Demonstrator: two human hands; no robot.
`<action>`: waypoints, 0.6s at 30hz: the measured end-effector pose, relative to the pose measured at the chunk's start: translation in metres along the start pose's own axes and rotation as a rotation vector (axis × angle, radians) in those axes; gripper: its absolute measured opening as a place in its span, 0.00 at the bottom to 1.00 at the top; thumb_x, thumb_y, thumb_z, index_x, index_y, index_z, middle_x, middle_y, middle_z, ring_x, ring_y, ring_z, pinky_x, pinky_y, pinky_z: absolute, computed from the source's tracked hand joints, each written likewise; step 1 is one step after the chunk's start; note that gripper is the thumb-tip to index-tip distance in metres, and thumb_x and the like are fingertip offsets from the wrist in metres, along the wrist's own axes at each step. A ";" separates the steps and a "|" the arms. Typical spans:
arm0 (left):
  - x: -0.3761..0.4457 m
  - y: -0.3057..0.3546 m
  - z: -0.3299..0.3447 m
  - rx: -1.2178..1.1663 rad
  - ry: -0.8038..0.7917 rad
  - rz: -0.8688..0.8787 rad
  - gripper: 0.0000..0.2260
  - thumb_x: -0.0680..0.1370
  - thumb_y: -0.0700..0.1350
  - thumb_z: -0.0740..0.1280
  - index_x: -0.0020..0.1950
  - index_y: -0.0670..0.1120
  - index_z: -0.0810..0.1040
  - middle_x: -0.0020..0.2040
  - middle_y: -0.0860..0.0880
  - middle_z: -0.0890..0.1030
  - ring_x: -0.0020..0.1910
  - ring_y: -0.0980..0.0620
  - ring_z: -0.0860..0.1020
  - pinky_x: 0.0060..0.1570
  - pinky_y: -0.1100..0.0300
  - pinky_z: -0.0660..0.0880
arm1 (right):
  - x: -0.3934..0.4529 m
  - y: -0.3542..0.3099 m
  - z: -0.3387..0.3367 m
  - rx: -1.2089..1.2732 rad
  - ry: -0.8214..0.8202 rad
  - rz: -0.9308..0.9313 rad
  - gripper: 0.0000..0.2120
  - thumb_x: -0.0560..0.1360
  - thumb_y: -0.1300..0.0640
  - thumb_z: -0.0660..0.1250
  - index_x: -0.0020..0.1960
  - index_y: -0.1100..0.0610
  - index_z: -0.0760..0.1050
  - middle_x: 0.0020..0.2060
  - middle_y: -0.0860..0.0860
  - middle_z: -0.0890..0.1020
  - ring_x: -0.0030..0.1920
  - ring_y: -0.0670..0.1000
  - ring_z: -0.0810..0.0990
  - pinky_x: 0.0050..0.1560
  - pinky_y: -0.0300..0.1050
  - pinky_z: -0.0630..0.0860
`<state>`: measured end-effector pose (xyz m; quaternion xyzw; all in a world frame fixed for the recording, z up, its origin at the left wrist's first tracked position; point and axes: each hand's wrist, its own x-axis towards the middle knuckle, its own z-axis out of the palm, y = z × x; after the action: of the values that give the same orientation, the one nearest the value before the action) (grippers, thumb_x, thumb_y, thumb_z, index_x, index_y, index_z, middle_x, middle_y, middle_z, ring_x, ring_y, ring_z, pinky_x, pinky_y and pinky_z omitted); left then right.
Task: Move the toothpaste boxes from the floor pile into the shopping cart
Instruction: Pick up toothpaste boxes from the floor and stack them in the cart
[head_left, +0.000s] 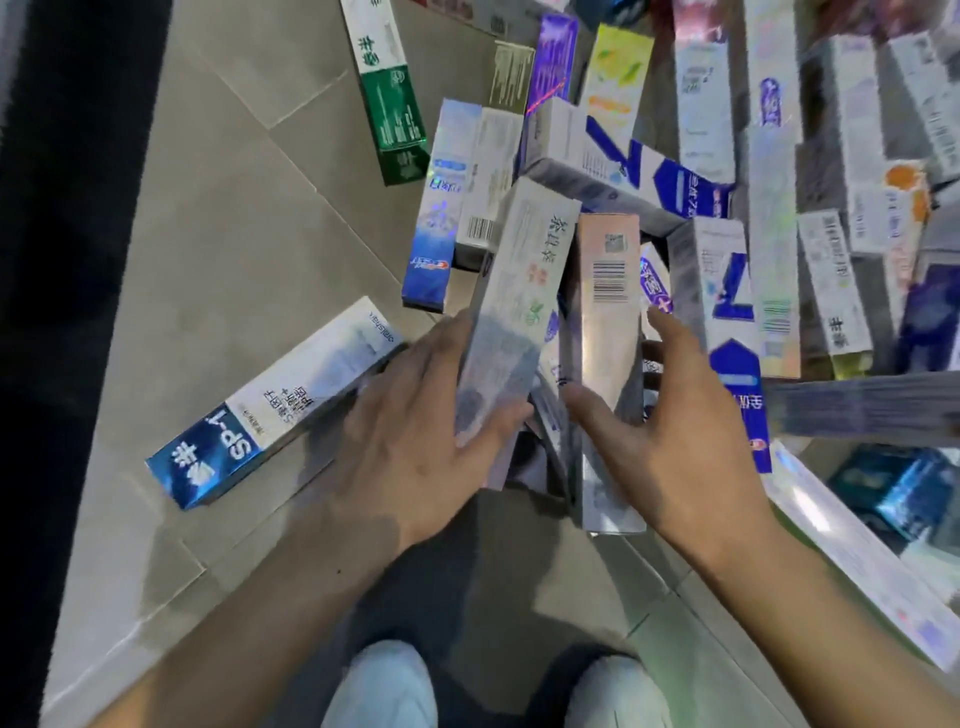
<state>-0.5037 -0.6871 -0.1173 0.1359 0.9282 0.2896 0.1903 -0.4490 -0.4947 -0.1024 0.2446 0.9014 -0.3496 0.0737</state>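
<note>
- Two pale shoes sit at the bottom edge, closest to the lens.
- Grey floor tiles fill the left and centre.
- Toothpaste boxes, the pile, spread over the upper right.
- Left hand, centre frame, grips a grey-white box that stands on end, thumb across its front.
- Right hand holds a pink box just beside it, thumb on its face, fingers curled behind.
- Blue SP box lies flat at the left hand's side.
</note>
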 end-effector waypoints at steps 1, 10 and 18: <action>0.001 0.000 0.003 -0.030 -0.007 -0.032 0.36 0.74 0.68 0.60 0.80 0.59 0.55 0.76 0.58 0.66 0.73 0.59 0.62 0.69 0.60 0.61 | 0.001 0.001 0.001 -0.004 0.001 0.000 0.41 0.68 0.31 0.66 0.75 0.46 0.60 0.69 0.46 0.74 0.65 0.52 0.76 0.57 0.60 0.78; 0.026 0.009 0.024 -0.216 0.045 -0.140 0.38 0.68 0.63 0.76 0.74 0.58 0.64 0.62 0.55 0.74 0.62 0.53 0.74 0.60 0.54 0.75 | 0.010 0.002 0.016 -0.019 0.039 0.074 0.33 0.69 0.40 0.74 0.69 0.51 0.68 0.63 0.50 0.79 0.61 0.54 0.78 0.55 0.53 0.78; 0.012 0.009 0.022 -0.547 0.064 -0.288 0.26 0.70 0.52 0.78 0.65 0.58 0.74 0.55 0.61 0.79 0.54 0.62 0.78 0.45 0.72 0.72 | 0.002 0.007 -0.007 0.455 -0.062 0.188 0.13 0.76 0.55 0.71 0.59 0.52 0.76 0.49 0.47 0.85 0.44 0.44 0.84 0.45 0.40 0.82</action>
<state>-0.5033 -0.6648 -0.1320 -0.0624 0.8310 0.5029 0.2296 -0.4468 -0.4853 -0.1022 0.3270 0.7700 -0.5425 0.0768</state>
